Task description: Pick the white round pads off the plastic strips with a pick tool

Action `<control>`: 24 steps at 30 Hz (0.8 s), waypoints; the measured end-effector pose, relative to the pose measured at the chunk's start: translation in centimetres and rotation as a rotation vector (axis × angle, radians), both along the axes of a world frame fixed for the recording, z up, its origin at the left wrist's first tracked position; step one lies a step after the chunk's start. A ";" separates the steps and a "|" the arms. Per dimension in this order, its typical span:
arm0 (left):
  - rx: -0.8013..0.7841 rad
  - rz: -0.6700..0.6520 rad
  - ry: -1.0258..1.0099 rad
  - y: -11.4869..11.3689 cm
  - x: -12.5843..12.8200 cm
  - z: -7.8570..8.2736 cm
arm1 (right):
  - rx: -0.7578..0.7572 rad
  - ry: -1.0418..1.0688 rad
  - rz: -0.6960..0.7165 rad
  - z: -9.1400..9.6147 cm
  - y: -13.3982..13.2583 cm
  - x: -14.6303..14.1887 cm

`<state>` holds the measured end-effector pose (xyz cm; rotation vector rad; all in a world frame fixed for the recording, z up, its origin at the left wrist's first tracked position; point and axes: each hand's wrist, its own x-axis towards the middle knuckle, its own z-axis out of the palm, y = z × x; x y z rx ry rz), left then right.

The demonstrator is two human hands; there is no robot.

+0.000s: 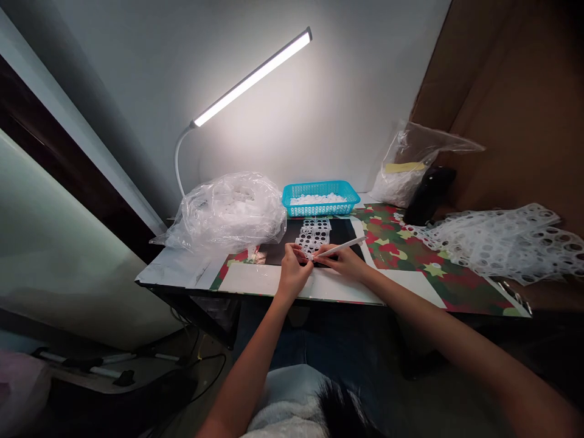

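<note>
My left hand is closed at the near end of a white perforated strip, its fingertips around a small white piece too small to name. In my right hand is a slim white pen-like stick, slanting up to the right. The fingertips of both hands nearly meet at the small piece. The strip has rows of round holes and lies across a black mat. Behind it stands a turquoise plastic basket holding many small white pieces.
A large clear plastic bag of white pieces sits at the left, beneath a lit lamp. At the back right stands another clear bag, beside a black object. Perforated white sheets lie heaped on the patterned table cover.
</note>
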<state>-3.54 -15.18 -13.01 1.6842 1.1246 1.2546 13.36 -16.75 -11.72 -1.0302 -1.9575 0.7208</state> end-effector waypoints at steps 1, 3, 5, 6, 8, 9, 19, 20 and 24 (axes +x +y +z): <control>-0.001 0.002 -0.003 0.0 0.0 0.1 | 0.003 -0.011 -0.002 0.0 0.0 -0.1; -0.008 0.002 -0.014 -0.1 0.0 0.1 | 0.019 -0.040 -0.018 0.0 0.0 -0.1; -0.020 -0.005 -0.028 -0.1 0.0 0.1 | 0.040 -0.080 -0.036 -0.2 0.1 -0.2; -0.027 -0.010 -0.034 -0.1 0.0 0.1 | 0.054 -0.099 -0.043 -0.3 0.2 -0.2; -0.044 -0.018 -0.046 0.0 0.0 0.0 | 0.082 -0.129 -0.052 -0.6 0.4 -0.2; -0.054 -0.020 -0.053 0.0 0.0 0.0 | 0.094 -0.140 -0.052 -0.6 0.5 -0.2; -0.141 -0.048 -0.150 0.4 -0.1 -0.1 | 0.162 -0.212 -0.057 -0.2 0.5 -0.5; -0.143 -0.049 -0.155 0.4 -0.2 -0.1 | 0.155 -0.204 -0.054 -0.2 0.5 -0.5; -0.139 -0.044 -0.144 0.5 -0.2 -0.1 | 0.112 -0.155 -0.059 -0.2 0.4 -0.5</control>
